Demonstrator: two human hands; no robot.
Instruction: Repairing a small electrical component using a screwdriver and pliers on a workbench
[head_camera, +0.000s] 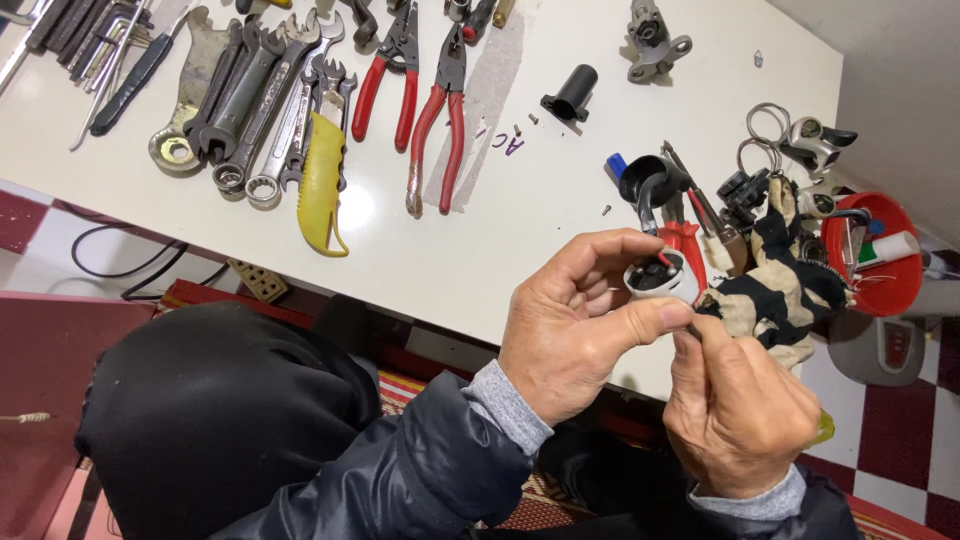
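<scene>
The white surface (520, 230) spans the upper part of the view and carries all loose tools. A row of steel wrenches (255, 100) lies at its upper left, with a yellow-handled utility knife (322, 185) touching the right side of the row. Two red-handled pliers (430, 110) lie just right of the knife. A striped black-and-cream cloth (785, 275) rests at the right edge of the surface, beside a red bowl (880, 255).

The left hand (575, 325) is raised over the near edge of the surface. Its grip is pressed on a small round white part with a black centre (665, 275), with the fingers curled over the top and the thumb along the lower side. The part sits in the air just left of the cloth.

The right hand (740, 415) is directly below and right of the part. Its grip is pinched on a thin dark tool (693, 330), whose tip meets the left thumb. The tool type cannot be determined.

A small black cylinder (573, 92) stands near the top centre.
</scene>
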